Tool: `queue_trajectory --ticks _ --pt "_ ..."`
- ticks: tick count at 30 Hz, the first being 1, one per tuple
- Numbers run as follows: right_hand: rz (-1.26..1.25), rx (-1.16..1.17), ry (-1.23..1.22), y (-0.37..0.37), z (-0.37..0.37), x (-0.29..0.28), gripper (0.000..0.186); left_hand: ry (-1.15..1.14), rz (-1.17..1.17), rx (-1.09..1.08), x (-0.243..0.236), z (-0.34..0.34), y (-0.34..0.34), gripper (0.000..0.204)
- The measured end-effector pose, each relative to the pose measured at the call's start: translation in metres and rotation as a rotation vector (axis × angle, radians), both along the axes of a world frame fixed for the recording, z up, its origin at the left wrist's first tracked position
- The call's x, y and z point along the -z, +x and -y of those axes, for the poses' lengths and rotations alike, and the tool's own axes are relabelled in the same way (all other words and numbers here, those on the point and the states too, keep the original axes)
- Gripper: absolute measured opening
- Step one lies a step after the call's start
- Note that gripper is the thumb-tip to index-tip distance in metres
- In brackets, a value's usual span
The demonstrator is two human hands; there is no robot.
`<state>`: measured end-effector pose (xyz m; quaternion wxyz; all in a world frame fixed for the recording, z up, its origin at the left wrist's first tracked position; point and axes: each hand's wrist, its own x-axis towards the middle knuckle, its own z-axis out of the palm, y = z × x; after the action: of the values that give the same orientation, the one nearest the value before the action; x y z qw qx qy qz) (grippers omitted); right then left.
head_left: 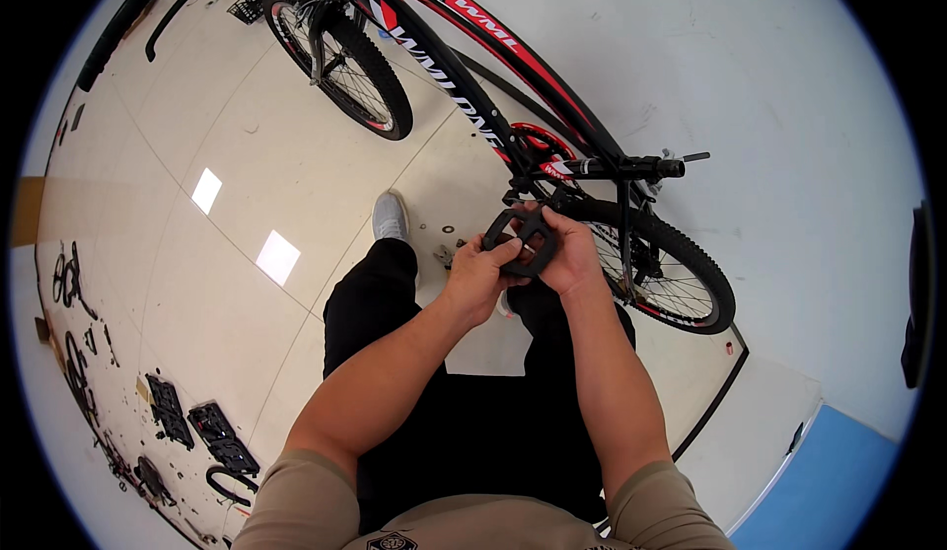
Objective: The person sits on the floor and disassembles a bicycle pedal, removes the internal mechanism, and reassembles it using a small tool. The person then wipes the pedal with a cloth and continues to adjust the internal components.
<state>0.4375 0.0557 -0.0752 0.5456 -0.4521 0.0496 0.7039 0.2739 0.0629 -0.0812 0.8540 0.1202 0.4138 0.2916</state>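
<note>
Both my hands hold a black bicycle pedal (534, 262) in front of me, above my knees. My left hand (477, 276) grips its left side, thumb laid over the open frame. Around the right side close the fingers of my right hand (572, 251). Just beyond the pedal stands a black, red and white bicycle (449, 81) without a saddle in view. Its red chainring (541, 142) and crank area lie right behind my hands. Partly hidden beside my left hand, a small metal tool or part (444, 255) rests on the floor.
A small dark ring (448, 229) lies on the tiles near my shoe (391, 217). At the lower left are an open black tool case (223, 436) and several loose bike parts. The front wheel (340, 62) is ahead; a white wall (789, 136) rises on the right.
</note>
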Motion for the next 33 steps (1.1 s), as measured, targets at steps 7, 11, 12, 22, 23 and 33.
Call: queue_trajectory --ticks 7,11,12,22,23,33 --pt "0.056 -0.004 -0.046 -0.003 -0.002 -0.001 0.026 0.161 -0.177 -0.05 -0.004 0.005 0.007 0.026" --pt "0.057 0.018 -0.043 -0.003 -0.003 0.002 0.025 0.2 -0.208 -0.047 -0.007 0.006 0.008 0.026" --pt "0.054 0.019 -0.043 -0.003 -0.003 0.002 0.025 0.188 -0.203 -0.037 -0.008 0.005 0.008 0.028" --pt "0.079 0.009 -0.059 -0.002 -0.002 0.001 0.022 0.072 -0.13 0.003 -0.006 0.004 0.006 0.029" --pt "0.099 0.02 -0.071 -0.004 -0.002 0.0 0.021 0.053 -0.121 0.003 -0.006 0.004 0.006 0.029" --pt "0.076 0.064 -0.022 -0.004 -0.006 0.011 0.018 0.49 -0.485 0.048 -0.011 0.01 0.01 0.033"
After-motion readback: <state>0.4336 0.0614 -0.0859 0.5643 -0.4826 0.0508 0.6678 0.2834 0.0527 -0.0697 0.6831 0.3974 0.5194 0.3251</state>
